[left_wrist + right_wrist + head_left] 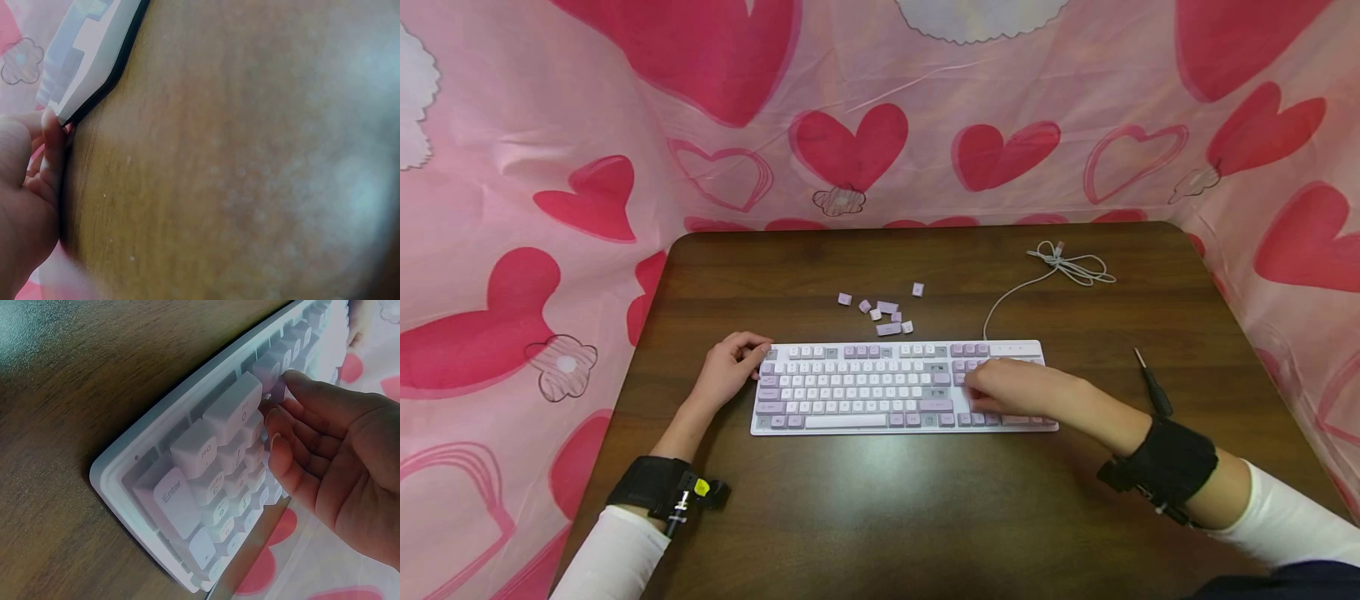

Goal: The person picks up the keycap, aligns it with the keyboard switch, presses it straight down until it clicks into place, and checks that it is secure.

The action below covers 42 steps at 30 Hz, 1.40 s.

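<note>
A white and lilac mechanical keyboard (857, 386) lies lengthwise on the table, with several grey gaps where keycaps are absent. My left hand (727, 369) holds its far left corner, thumb at the rim and the other fingers curled beside it. Over the arrow keys and number pad is my right hand (1017, 388), its fingers bent down. In the right wrist view, thumb and index finger pinch a small lilac keycap (278, 392) beside the wide 0 key (234, 406). Part of that keycap is hidden by the fingers.
Several loose lilac and white keycaps (887, 307) lie behind the keyboard. A coiled white cable (1071, 267) runs from its back edge to the far right. A black-handled screwdriver (1156, 390) lies to the right, near my right forearm. Heart-patterned cloth (925, 167) surrounds the table (865, 500).
</note>
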### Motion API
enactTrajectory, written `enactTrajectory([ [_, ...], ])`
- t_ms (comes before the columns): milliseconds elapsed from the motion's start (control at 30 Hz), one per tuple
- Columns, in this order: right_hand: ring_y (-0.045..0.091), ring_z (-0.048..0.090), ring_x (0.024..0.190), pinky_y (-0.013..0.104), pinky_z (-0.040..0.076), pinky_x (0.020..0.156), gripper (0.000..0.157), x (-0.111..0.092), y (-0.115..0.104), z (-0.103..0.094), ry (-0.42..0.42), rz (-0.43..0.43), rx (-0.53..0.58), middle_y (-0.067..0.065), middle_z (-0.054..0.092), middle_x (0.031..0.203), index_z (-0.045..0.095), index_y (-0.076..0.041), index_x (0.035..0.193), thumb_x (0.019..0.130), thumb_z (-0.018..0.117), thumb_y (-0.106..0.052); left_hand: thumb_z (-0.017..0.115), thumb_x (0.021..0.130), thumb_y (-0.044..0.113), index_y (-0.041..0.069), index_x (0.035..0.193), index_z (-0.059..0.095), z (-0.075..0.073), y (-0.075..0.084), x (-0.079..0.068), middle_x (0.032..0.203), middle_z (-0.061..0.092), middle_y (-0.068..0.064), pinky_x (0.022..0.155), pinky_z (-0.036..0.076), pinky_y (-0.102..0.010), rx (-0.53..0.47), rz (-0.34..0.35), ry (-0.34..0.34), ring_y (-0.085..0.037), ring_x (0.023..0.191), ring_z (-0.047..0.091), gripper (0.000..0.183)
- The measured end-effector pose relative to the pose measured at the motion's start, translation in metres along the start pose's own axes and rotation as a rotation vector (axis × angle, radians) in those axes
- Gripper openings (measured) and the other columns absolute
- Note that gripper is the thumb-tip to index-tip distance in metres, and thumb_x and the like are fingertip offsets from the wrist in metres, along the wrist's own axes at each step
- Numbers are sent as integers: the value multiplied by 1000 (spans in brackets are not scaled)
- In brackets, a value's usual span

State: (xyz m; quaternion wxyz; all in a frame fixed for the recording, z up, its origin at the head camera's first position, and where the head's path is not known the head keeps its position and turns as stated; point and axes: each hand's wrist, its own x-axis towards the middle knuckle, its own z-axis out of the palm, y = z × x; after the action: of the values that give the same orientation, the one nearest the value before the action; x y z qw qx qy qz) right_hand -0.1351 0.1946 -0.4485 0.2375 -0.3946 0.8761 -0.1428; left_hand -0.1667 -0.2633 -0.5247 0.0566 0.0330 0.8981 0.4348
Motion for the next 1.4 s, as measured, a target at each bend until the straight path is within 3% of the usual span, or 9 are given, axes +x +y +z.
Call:
enactTrajectory([
  [300,4,46,65,23,42,61,18,4,2,-5,11,-18,12,-9,50,69,64,-14,82,96,75,-11,67,104,19,2,120,72,-1,3,1,101,57,-12,63,47,-22,3,-4,7,-16,68,61,24],
  [567,4,51,69,25,48,64,10,19,8,-19,162,-75,20,-8,59,77,65,-12,91,99,72,-12,67,104,19,2,119,73,-3,4,2,101,57,-12,62,47,-22,7,-1,16,-16,67,60,23],
  [800,8,58,75,30,54,70,4,39,17,-28,206,-41,48,-2,70,89,71,-9,99,101,69,-13,67,104,19,2,118,73,-4,3,2,101,57,-12,62,47,-22,10,4,19,-16,67,60,23],
  [900,11,61,78,33,56,73,4,51,24,-32,239,-22,27,0,71,91,72,-8,100,100,70,-12,67,104,19,2,119,73,-5,2,1,100,57,-13,62,47,-22,8,3,17,-17,67,60,23],
  [1133,23,69,85,42,58,78,6,88,49,-47,354,-109,-79,9,72,91,69,-1,101,95,72,-1,68,103,18,2,118,73,-4,0,-2,98,57,-12,61,46,-22,3,2,18,-17,67,60,22],
  [1400,33,69,94,47,58,84,28,119,74,-55,313,-74,-267,17,65,104,68,-2,124,96,72,-3,68,103,17,2,119,72,2,-1,-1,98,57,-12,63,45,-23,1,14,19,-17,66,61,23],
])
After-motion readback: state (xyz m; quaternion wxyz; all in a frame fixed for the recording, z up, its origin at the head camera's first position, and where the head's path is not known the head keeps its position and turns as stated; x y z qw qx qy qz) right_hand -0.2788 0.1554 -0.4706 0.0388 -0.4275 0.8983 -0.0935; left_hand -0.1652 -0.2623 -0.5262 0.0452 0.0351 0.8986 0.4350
